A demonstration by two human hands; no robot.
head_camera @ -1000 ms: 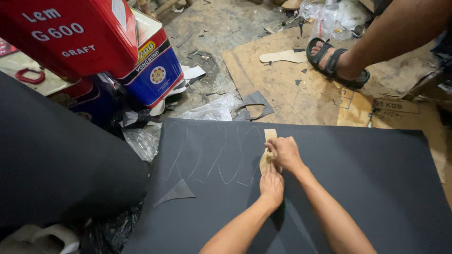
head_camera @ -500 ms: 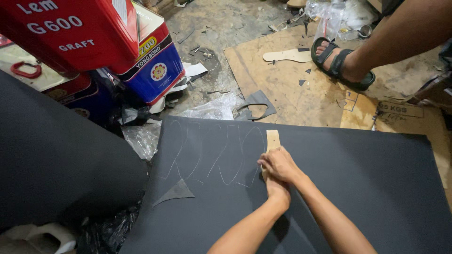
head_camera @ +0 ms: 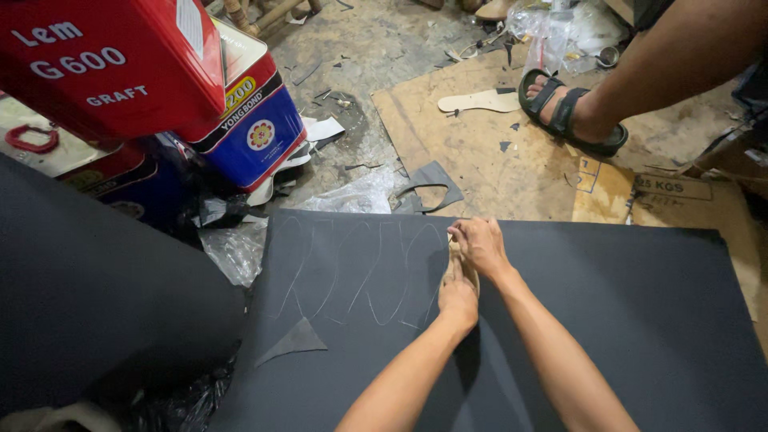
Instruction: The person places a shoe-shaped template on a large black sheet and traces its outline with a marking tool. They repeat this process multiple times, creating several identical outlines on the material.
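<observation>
Head view: a pale sole-shaped template [head_camera: 462,268] lies flat near the far edge of a large dark sheet [head_camera: 640,320] spread on the floor, and almost all of it is hidden under the two hands. The left hand [head_camera: 458,294] lies palm down on the near part of the template, fingers flat rather than curled round anything, apparently to pin it so it cannot slide. The right hand [head_camera: 478,244] sits just beyond it at the far end, fingers pinched together near the sheet's far edge as if round a small marker; whether anything is actually in the pinch I cannot tell, since the fingers cover it.

To the left of the hands a row of pale traced outlines [head_camera: 360,276] runs side by side across the sheet, set close together, which looks like a way to waste little material. Nearer and further left a small triangular offcut [head_camera: 296,340] rests on the sheet.

Beyond the sheet's far edge lie a dark cut-out scrap [head_camera: 432,184], crumpled clear plastic [head_camera: 352,196] and flattened cardboard [head_camera: 496,152] covering the dirty floor. On the cardboard rests another pale sole shape [head_camera: 478,102], and just right of it another person's foot in a dark sandal [head_camera: 572,120]. Far left stand a red tin [head_camera: 112,64] and a blue tin [head_camera: 256,136], stacked out of the way. A second dark sheet [head_camera: 96,296] fills the near left.
</observation>
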